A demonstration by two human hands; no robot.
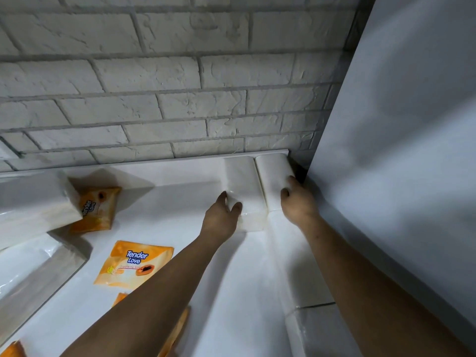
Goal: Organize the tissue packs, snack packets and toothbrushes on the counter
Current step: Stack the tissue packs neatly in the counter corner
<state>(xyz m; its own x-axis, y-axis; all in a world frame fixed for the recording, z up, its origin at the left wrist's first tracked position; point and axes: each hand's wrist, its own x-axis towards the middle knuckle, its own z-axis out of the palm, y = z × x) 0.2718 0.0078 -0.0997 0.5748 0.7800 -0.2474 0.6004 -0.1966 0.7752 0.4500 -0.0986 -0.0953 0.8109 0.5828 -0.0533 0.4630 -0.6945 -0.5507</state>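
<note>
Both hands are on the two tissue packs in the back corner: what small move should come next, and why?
Probably let go and bring the left hand back for the tilted tissue pack. The left corner pack and right corner pack already lie side by side against the back ledge, while that one leans over an orange packet.

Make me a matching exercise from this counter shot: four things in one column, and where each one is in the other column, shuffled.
Things:
1. left hand
2. right hand
3. flat orange Tender Love packet
4. tilted orange packet

Places:
A. partly covered by a big white tissue pack at the left
B. grips the corner white plastic-wrapped tissue pack by the grey side panel
C. lies on the white counter beside the left forearm
D. grips the neighbouring white tissue pack

Pairs: 1-D, 2-B, 3-C, 4-A
</note>
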